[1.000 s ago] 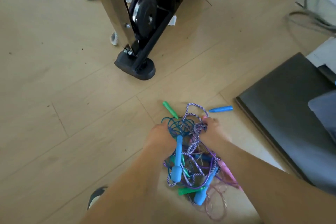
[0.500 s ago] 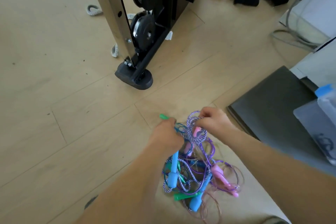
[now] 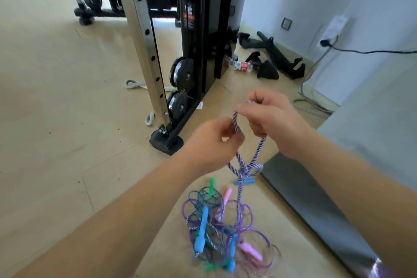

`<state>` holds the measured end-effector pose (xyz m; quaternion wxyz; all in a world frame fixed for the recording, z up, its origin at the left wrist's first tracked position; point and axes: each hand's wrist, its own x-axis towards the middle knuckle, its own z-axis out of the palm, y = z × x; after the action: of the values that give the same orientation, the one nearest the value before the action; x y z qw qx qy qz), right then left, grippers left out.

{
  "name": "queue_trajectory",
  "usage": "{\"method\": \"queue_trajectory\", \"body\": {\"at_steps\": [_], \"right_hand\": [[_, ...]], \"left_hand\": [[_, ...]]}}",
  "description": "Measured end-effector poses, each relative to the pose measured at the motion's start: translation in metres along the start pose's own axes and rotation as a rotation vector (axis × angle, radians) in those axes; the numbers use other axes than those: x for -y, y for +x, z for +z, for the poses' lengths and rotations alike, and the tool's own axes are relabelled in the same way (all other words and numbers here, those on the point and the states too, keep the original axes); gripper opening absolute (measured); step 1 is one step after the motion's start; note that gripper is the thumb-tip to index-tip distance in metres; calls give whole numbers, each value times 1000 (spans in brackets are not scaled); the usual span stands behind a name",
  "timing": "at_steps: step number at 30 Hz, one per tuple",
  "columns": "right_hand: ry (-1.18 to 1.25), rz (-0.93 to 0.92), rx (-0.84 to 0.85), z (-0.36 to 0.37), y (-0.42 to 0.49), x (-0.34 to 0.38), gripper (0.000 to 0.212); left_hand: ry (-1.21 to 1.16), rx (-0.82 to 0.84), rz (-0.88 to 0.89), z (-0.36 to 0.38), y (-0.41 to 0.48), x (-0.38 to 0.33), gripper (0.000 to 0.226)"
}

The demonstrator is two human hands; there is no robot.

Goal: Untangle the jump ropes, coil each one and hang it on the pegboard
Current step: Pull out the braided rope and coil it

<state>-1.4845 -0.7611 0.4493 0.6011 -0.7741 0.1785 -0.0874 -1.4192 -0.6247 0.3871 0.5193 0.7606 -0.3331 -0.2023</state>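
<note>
**Stage: early, first rope being worked loose.** Both hands are raised at centre frame over a tangle (image 3: 222,221) of jump ropes lying on the floor (image 3: 67,119) at lower centre. The left hand (image 3: 214,140) pinches a purple-and-white braided rope (image 3: 248,167) between thumb and curled fingers. The right hand (image 3: 268,115), just above and to the right, has its fingers curled round a loop of the same rope. Below the hands the braided rope hangs in a knot of its own and runs down into the tangle, so it is lifted but not free. The tangle holds thinner purple, teal and pinkish cords, interlaced with a blue handle (image 3: 201,232), a green handle (image 3: 211,187) and a pink handle (image 3: 227,195).

By this evidence no rope is separated, coiled or hung, so nearly all the untangling and all the coiling and hanging are left. The pegboard is not in view.

**Surface and room.** The floor is pale wood-look plank. A dark mat (image 3: 320,216) lies along the lower right, its edge near the tangle. A cable machine (image 3: 144,36) with a perforated steel upright and black pulleys (image 3: 181,73) fills the upper centre, its foot on the floor to the left of the hands. At upper right a bottle (image 3: 239,65) and dark items lie by a pale wall (image 3: 372,7), where a plug sits in a socket (image 3: 326,40).
</note>
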Motion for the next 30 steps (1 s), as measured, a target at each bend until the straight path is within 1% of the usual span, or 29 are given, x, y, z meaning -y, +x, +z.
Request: {"method": "queue_trajectory", "body": {"at_steps": [2,3,4,6,8,9,11,12,13,15,17,18,20,21,22,23,24,26,27,28,29,30], "right_hand": [[141,-144,-89,-10,-18,29,26],[181,-194,-137,-14,-27,37,24],[175,-214,-187,-15,-33,38,23],[86,-149,-257,-12,-41,24,21],[83,-33,-300,-2,-45,-2,18],[90,8,-312,2,-45,-13,18],[99,47,-335,7,-42,-27,20],[93,39,-349,7,-39,-29,20],[63,15,-368,3,-36,-29,20],[-87,-53,-429,-9,-32,-28,21],[-255,-106,-514,-24,-32,-30,21],[-307,-125,-564,-32,-34,-32,21],[-325,-160,-670,-45,-34,-36,20],[-300,-171,-705,-49,-33,-37,21],[-271,-169,-713,-49,-31,-39,22],[-258,-148,-675,-47,-27,-42,23],[-292,-101,-587,-44,-24,-47,23],[-465,42,-325,-34,-18,-61,25],[-523,100,-218,-30,-16,-69,27],[-552,137,-160,-28,-14,-74,28],[-570,152,-142,-28,-12,-78,29],[-590,156,-154,-29,-9,-81,32]], "left_hand": [[-97,-143,141,-9,-10,-34,11],[-120,-191,173,-10,-18,-42,9],[-99,-205,170,-7,-26,-43,9],[86,-112,42,5,-40,-22,18],[223,52,-118,15,-49,3,25],[245,95,-153,17,-49,9,24],[294,123,-157,16,-44,9,20],[324,118,-153,13,-40,8,22],[362,99,-141,9,-36,5,29],[467,37,-136,-2,-31,4,39],[653,-12,-175,-16,-27,17,32],[753,-17,-227,-23,-26,25,27],[871,-33,-343,-34,-26,30,21],[873,-53,-362,-35,-25,28,21],[821,-74,-360,-34,-23,25,23],[653,-102,-336,-31,-21,19,24],[375,-122,-310,-26,-21,8,24],[-247,-131,-324,-15,-21,-17,20],[-479,-135,-327,-14,-21,-29,20],[-668,-153,-320,-15,-22,-38,19],[-841,-197,-325,-19,-21,-43,18],[-947,-243,-334,-25,-21,-45,16]]}}
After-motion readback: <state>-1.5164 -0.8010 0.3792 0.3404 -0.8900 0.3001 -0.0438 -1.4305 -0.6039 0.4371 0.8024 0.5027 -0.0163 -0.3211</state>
